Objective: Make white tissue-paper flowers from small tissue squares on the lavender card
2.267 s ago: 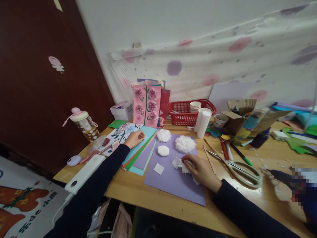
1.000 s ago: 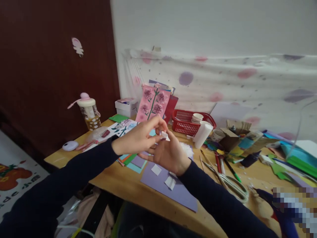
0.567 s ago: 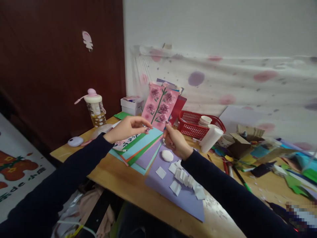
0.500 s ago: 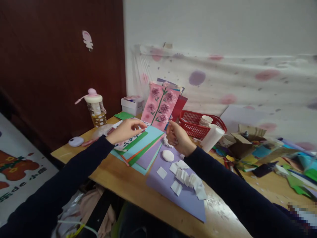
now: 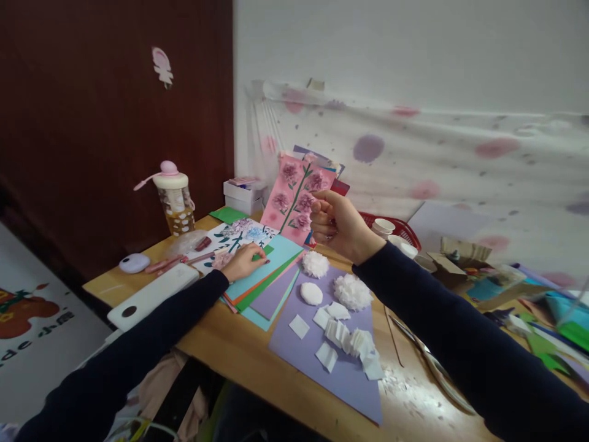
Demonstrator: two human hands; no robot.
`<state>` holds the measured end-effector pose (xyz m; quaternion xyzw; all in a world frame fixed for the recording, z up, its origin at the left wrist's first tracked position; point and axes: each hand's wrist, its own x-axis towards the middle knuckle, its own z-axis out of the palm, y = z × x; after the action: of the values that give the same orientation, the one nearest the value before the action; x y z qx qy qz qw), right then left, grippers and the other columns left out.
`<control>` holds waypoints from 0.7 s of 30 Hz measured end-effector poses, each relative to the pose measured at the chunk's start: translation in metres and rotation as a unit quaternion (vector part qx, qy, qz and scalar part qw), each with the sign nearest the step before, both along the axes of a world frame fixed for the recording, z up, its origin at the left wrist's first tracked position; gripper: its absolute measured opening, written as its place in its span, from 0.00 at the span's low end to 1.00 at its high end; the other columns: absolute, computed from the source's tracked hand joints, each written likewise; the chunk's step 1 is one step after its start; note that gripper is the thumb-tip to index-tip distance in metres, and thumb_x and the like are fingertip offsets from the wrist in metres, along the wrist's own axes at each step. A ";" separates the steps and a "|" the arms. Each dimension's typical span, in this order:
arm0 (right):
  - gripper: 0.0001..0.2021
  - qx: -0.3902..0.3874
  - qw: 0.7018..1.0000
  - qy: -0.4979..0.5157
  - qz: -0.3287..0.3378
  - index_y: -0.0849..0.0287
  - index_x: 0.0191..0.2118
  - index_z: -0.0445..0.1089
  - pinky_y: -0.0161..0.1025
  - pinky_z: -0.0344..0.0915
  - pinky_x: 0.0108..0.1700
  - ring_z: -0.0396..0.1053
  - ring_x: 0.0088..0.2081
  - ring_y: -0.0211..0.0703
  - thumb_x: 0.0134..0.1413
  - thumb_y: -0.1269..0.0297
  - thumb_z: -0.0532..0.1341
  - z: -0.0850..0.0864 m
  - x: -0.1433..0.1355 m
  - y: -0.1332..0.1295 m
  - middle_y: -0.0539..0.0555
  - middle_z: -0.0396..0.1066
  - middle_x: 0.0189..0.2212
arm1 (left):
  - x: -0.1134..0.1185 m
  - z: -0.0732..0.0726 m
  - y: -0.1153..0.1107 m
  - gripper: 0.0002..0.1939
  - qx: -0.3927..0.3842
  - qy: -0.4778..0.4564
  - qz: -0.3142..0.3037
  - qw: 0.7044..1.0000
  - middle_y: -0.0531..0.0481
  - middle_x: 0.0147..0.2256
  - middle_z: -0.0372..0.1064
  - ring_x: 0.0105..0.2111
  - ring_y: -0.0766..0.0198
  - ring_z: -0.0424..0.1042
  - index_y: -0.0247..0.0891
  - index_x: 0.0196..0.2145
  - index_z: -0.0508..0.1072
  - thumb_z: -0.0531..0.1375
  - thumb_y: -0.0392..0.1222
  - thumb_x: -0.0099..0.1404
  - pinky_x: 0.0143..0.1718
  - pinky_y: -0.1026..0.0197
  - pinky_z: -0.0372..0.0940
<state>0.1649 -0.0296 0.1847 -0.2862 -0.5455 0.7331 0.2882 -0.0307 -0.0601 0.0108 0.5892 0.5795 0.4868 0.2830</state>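
My left hand (image 5: 243,261) rests low over the stack of coloured paper (image 5: 271,270), its fingers curled together; whether anything is between them is too small to see. Raised in front of the pink flower picture (image 5: 294,199), my right hand (image 5: 334,221) is closed in a pinch, what it holds hidden. Below it on the purple sheet (image 5: 294,362) lie two fluffy white paper flowers (image 5: 315,264), (image 5: 352,291), a smooth white round piece (image 5: 311,294), a white square (image 5: 299,326) and several folded white paper pieces (image 5: 337,334).
A bottle (image 5: 175,199), a white box (image 5: 243,195) and a white case (image 5: 154,298) stand or lie at left. Behind my right arm are a red basket (image 5: 405,232), paper cups (image 5: 383,226) and a cardboard box (image 5: 444,270). Scissors (image 5: 432,362) lie by that arm.
My right hand has risen up and slightly right, uncovering the fluffy flowers. My left hand has moved down onto the papers. The white case and scissors now show.
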 end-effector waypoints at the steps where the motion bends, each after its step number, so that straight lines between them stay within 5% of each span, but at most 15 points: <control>1: 0.16 -0.006 1.000 0.005 0.008 0.57 0.18 0.53 0.30 0.33 0.14 0.34 0.12 0.29 0.55 0.64 0.52 0.001 -0.001 -0.001 0.39 0.40 0.10 | 0.008 0.007 -0.003 0.08 0.005 -0.031 -0.020 0.999 0.42 0.38 0.70 0.47 0.50 0.66 0.37 0.26 0.70 0.62 0.43 0.55 0.51 0.47 0.56; 4: 0.16 -0.012 1.000 0.016 0.021 0.57 0.18 0.52 0.30 0.34 0.14 0.33 0.13 0.29 0.55 0.64 0.52 0.001 -0.006 -0.006 0.39 0.39 0.10 | 0.040 0.031 -0.017 0.08 0.010 -0.153 -0.113 0.982 0.41 0.45 0.70 0.47 0.56 0.70 0.37 0.34 0.67 0.56 0.45 0.63 0.48 0.52 0.63; 7: 0.15 0.031 1.000 0.002 0.003 0.57 0.19 0.53 0.30 0.35 0.14 0.33 0.13 0.29 0.55 0.64 0.54 -0.006 -0.009 -0.011 0.38 0.39 0.11 | 0.073 0.055 -0.032 0.04 -0.080 -0.504 -0.258 0.820 0.38 0.46 0.71 0.48 0.55 0.72 0.34 0.32 0.65 0.56 0.37 0.64 0.52 0.53 0.62; 10: 0.08 0.179 0.981 -0.041 -0.063 0.59 0.25 0.61 0.28 0.43 0.16 0.42 0.14 0.29 0.53 0.68 0.55 -0.024 -0.006 -0.017 0.39 0.47 0.13 | 0.096 0.074 -0.043 0.11 -0.166 -0.649 -0.219 0.709 0.36 0.39 0.73 0.43 0.58 0.75 0.29 0.34 0.67 0.48 0.35 0.69 0.49 0.57 0.65; 13: 0.06 0.372 0.917 -0.104 -0.102 0.60 0.31 0.68 0.32 0.60 0.29 0.62 0.24 0.34 0.53 0.72 0.54 -0.046 0.005 -0.025 0.47 0.65 0.23 | 0.112 0.087 -0.048 0.16 -0.173 -0.696 -0.146 0.682 0.43 0.29 0.72 0.32 0.61 0.76 0.28 0.36 0.68 0.43 0.37 0.71 0.38 0.59 0.70; 16: 0.10 0.485 0.857 -0.158 -0.076 0.60 0.34 0.71 0.38 0.63 0.39 0.68 0.34 0.40 0.58 0.70 0.52 -0.058 0.023 -0.034 0.52 0.70 0.29 | 0.125 0.091 -0.048 0.17 -0.157 -0.723 -0.096 0.666 0.50 0.23 0.69 0.23 0.66 0.73 0.31 0.37 0.69 0.41 0.34 0.71 0.29 0.64 0.69; 21: 0.18 0.447 0.875 -0.143 -0.120 0.63 0.36 0.72 0.39 0.65 0.39 0.71 0.35 0.44 0.64 0.58 0.48 -0.054 0.061 -0.041 0.55 0.73 0.31 | 0.139 0.086 -0.046 0.16 -0.158 -0.720 -0.116 0.666 0.45 0.28 0.71 0.29 0.61 0.75 0.29 0.39 0.69 0.42 0.33 0.70 0.36 0.59 0.70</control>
<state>0.2256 -0.0706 0.1308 -0.2914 -0.8120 0.3220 0.3900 0.1087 -0.1063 0.0970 0.0642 0.1909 0.6242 0.7548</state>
